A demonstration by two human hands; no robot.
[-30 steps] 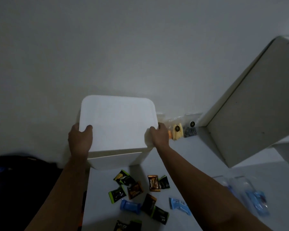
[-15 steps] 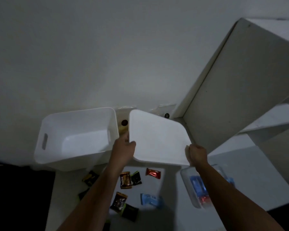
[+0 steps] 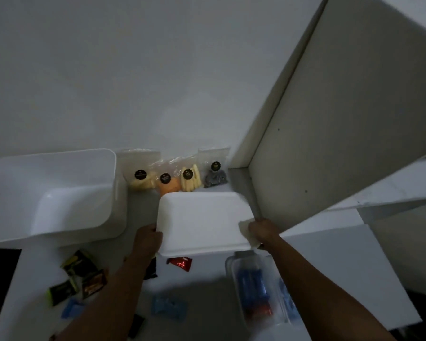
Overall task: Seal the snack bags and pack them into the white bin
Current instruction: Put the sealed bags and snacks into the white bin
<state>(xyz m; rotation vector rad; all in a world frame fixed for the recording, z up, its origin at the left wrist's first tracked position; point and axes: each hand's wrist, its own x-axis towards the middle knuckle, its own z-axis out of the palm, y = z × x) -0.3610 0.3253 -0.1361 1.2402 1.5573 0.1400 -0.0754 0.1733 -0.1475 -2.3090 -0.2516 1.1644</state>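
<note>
White tabletop (image 3: 202,286) is bounded by wall behind and a shelf panel (image 3: 342,119) at right. White bin (image 3: 57,193) stands open at left, long axis left-right. Snack bags (image 3: 177,177) are lined along the wall. A white lid (image 3: 202,220) is clamped at both ends by left hand (image 3: 146,241) and right hand (image 3: 261,231).

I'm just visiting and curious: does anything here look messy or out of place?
Yes. Small snack packets lie scattered loose across the table, and both hands hold a second white bin bottom-up, while the white bin stands empty.
</note>
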